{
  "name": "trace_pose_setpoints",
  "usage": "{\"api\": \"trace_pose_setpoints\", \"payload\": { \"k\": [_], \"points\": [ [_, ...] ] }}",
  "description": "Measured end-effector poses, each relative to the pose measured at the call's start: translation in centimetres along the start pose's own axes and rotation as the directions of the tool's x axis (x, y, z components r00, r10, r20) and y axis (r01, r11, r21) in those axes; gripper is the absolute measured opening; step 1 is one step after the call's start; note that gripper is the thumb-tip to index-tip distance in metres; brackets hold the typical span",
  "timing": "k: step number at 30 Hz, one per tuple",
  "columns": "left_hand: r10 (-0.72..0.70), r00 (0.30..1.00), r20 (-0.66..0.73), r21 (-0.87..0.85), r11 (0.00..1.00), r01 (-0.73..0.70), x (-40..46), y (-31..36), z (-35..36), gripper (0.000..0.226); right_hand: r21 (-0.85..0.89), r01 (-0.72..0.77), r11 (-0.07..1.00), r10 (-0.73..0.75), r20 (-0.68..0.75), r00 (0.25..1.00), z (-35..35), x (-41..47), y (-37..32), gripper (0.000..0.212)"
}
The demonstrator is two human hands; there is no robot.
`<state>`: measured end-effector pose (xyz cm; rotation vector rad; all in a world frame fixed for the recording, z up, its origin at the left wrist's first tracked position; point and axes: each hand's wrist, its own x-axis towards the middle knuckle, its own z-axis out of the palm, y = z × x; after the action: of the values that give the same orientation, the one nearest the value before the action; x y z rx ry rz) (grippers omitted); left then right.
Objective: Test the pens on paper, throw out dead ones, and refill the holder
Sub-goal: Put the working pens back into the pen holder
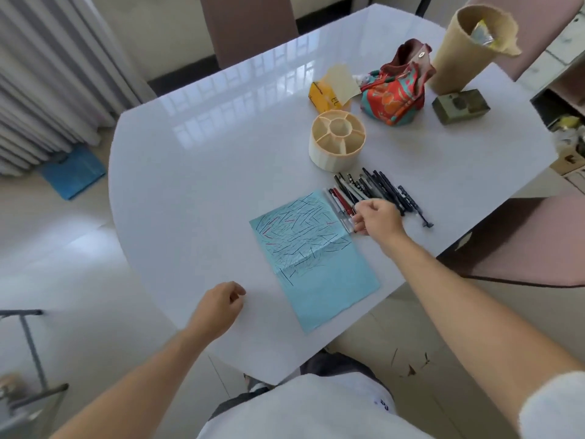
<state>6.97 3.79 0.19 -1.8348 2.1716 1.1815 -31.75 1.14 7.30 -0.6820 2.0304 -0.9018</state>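
Viewed from the head camera, the right hand (378,217) reaches over the near ends of the pens (373,193), which lie in a row on the white counter (190,185) between the blue paper (316,264) and the counter's right edge. Its fingers are curled down at the row, at the clear and red pens nearest the paper; whether they already pinch one cannot be told. The left hand (220,307) rests on the counter left of the paper, loosely curled and holding nothing. The paper's far half is crowded with test strokes; the near half is bare. The round divided holder (338,139) stands beyond the pens with its compartments vacant.

Judged step: selecting a pen for testing or return to the holder. To do this well, take one pen only, pinched near its middle so the neighbours are not rolled out of line. If testing, steady the paper with the left hand and draw on the unmarked near half, where a faint line reads clearly.
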Motion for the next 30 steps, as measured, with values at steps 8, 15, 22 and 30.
{"api": "trace_pose_setpoints", "payload": {
  "k": [8,15,22,30],
  "points": [
    [-0.23,0.969,-0.088,-0.05,0.973,0.227,0.2,1.7,1.7,0.011,0.076,-0.125,0.989,0.131,-0.078,0.988,0.6,14.2,-6.3,0.032],
    [-0.298,0.947,-0.12,-0.102,0.953,0.287,-0.2,2.0,2.5,0.011,0.021,-0.157,0.987,0.158,-0.074,0.985,2.3,18.0,-7.0,0.032],
    [-0.267,0.963,-0.045,-0.13,0.957,0.259,0.2,2.2,1.3,0.012,0.018,-0.084,0.996,0.085,-0.088,0.992,1.2,15.0,-7.6,0.024],
    [-0.062,0.998,-0.028,-0.2,0.978,0.055,2.1,5.8,-0.3,0.015,-0.051,-0.02,0.998,0.015,-0.086,0.996,-3.9,6.6,-2.8,0.02]
  ]
}}
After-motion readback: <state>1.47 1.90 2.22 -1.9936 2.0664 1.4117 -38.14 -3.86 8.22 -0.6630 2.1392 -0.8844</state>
